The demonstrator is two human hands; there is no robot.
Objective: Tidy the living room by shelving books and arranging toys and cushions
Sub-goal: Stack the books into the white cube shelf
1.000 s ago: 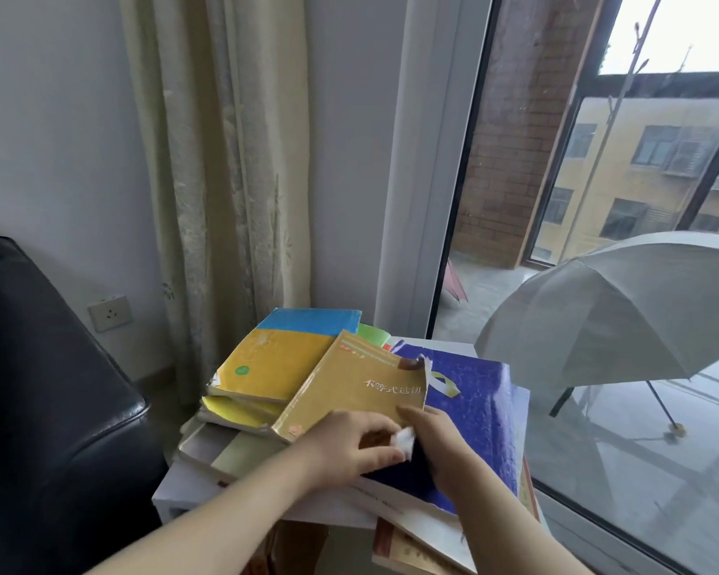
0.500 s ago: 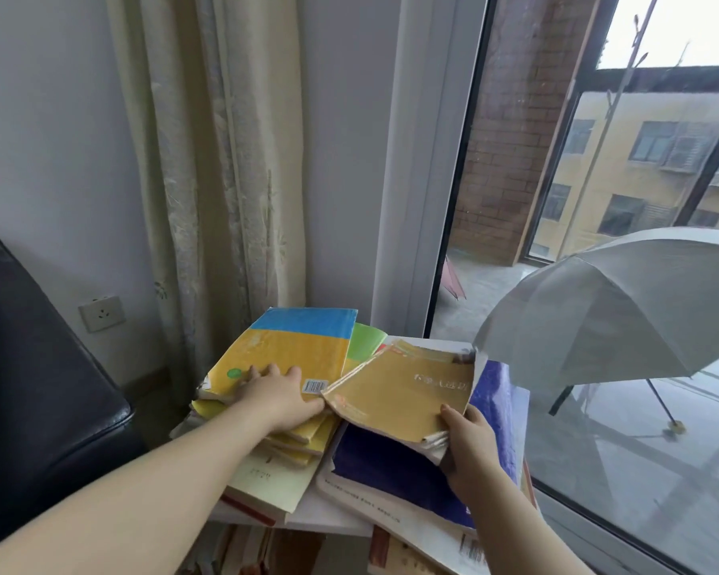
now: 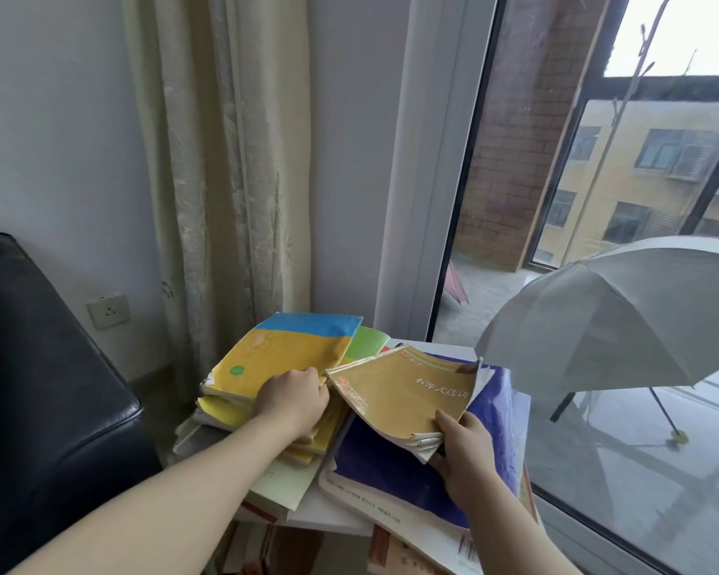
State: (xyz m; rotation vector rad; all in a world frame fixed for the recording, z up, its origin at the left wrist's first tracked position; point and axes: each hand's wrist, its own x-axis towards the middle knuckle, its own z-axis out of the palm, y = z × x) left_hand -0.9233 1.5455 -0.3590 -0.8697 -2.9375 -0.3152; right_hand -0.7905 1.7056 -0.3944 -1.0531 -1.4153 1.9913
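Head view: on the white desk (image 3: pixel 333 514) by the window, the right hand (image 3: pixel 465 454) pinches the near corner of a tan paperback (image 3: pixel 403 392), thumb on top. The book is tilted up over a purple book (image 3: pixel 391 462). Its cover reads 不等式选讲. It looks light, floppy and dog-eared, so the spine edge seems the safer hold. The left hand (image 3: pixel 291 400) rests on the yellow-and-blue book (image 3: pixel 291 346) to the left; its fingers are hidden, so I cannot tell whether they grip.
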